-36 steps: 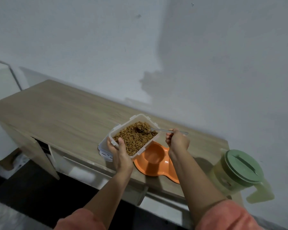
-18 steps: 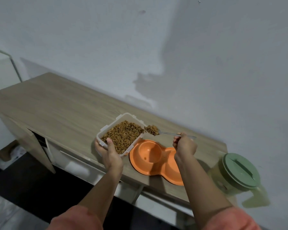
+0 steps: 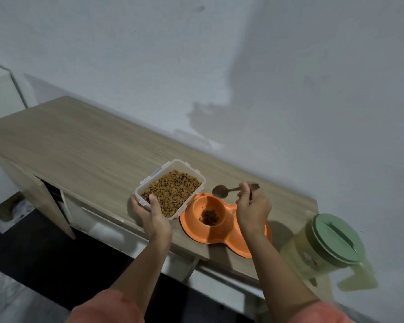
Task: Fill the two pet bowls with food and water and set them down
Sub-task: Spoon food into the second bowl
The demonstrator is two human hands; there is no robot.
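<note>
- The wooden table (image 3: pixel 84 145) runs from far left to near right along the white wall (image 3: pixel 289 78).
- My left hand (image 3: pixel 153 214) grips the near corner of the clear plastic box (image 3: pixel 173 167), thumb over the rim and fingers wrapped beneath. The box is full of brown dry pet food (image 3: pixel 173 190).
- The box's near right corner overlaps the left edge of the orange double pet bowl (image 3: pixel 219 238), which lies flat on the table near its front edge.
- The bowl's left cup holds a small heap of pellets (image 3: pixel 209 216); my right arm covers most of the right cup.
- My right hand (image 3: pixel 252 210) is closed around the handle of a spoon (image 3: pixel 221 190), held just above the far rim of the left cup. The picture blurs there.
- At the far right stands a pale pitcher with a green lid (image 3: pixel 334 238), apart from the bowl.
</note>
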